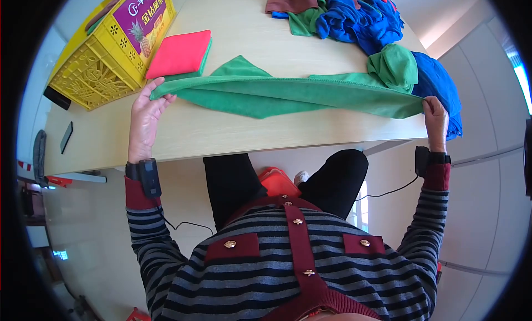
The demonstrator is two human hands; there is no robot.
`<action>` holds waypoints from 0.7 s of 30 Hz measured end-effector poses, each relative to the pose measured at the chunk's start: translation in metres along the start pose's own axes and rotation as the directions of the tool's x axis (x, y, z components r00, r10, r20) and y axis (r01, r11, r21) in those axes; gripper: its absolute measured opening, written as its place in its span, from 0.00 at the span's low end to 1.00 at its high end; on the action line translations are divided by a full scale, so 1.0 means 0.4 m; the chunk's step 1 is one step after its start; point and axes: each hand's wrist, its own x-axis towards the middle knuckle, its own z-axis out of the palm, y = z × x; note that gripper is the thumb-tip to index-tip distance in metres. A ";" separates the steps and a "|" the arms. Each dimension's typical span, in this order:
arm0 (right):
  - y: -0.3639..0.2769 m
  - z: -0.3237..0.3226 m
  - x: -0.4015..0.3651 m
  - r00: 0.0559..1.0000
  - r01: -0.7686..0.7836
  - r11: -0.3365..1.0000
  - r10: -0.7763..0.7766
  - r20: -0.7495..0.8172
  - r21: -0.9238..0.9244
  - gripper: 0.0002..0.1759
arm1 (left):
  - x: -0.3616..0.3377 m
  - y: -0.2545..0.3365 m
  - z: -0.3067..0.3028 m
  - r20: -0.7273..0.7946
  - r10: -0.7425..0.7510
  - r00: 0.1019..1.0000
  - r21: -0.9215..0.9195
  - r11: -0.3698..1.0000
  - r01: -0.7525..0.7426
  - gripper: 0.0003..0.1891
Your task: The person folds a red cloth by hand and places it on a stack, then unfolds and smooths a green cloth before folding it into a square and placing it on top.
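Observation:
A long green cloth (288, 91) is stretched sideways above the table's front edge, its lower part sagging in a loose fold. My left hand (147, 107) pinches one corner at the left, close to a stack of folded cloths (180, 51) with red on top and green beneath. At the far right, my right hand (436, 113) grips the opposite corner, fingers closed. Behind that end sit a bunched green cloth (394, 66) and a blue cloth (438, 88) that hangs over the table's edge.
A yellow plastic crate (100, 71) with a pineapple label stands at the table's left. Crumpled blue, brown, green and red cloths (354, 21) are heaped at the back right. A dark phone-like object (67, 137) lies on the left part of the table (100, 149).

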 end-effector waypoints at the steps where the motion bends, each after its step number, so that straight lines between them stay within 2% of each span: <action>1: 0.012 0.002 -0.002 0.999 -0.006 1.000 0.006 0.039 0.013 0.02 | -0.002 -0.001 0.002 0.002 0.031 1.000 0.156 0.987 -0.031 0.19; 2: 0.023 0.004 0.000 0.997 -0.012 1.000 0.010 0.078 0.024 0.02 | 0.009 -0.007 -0.004 0.003 0.030 1.000 0.155 0.987 -0.030 0.19; 5: 0.048 0.020 0.020 0.997 0.025 0.996 -0.031 0.076 0.087 0.02 | 0.095 -0.028 -0.031 -0.035 0.070 0.997 0.482 0.875 -0.045 0.16; 7: 0.044 0.015 0.036 0.997 0.045 0.992 -0.053 0.064 0.119 0.02 | 0.152 0.000 -0.026 -0.039 0.097 0.995 0.486 0.871 -0.066 0.15; 10: 0.029 -0.023 0.072 0.991 0.028 0.986 -0.007 -0.131 0.164 0.04 | 0.211 0.057 -0.016 -0.045 0.155 0.987 0.491 0.864 -0.113 0.13; 11: 0.034 -0.040 0.086 0.989 0.036 0.986 -0.011 -0.149 0.164 0.04 | 0.225 0.080 -0.012 -0.061 0.234 0.970 0.485 0.856 -0.176 0.13; 13: 0.047 -0.075 0.109 0.975 -0.012 0.955 0.077 -0.209 0.295 0.05 | 0.249 0.128 -0.007 -0.094 0.389 0.916 0.479 0.825 -0.301 0.14; 15: 0.041 -0.094 0.120 0.962 -0.027 0.931 0.124 -0.245 0.363 0.06 | 0.262 0.166 -0.012 -0.078 0.412 0.908 0.412 0.843 -0.347 0.14; 17: 0.021 -0.108 0.124 0.962 -0.080 0.890 0.187 -0.201 0.448 0.08 | 0.264 0.194 -0.017 -0.054 0.419 0.906 0.272 0.880 -0.391 0.15; 19: -0.001 -0.114 0.119 0.960 -0.104 0.865 0.217 -0.179 0.491 0.09 | 0.252 0.215 -0.017 -0.061 0.410 0.910 0.254 0.888 -0.384 0.15; 21: -0.028 -0.113 0.127 0.957 -0.117 0.734 0.263 -0.122 0.669 0.09 | 0.234 0.229 -0.018 -0.087 0.366 0.927 0.218 0.915 -0.340 0.15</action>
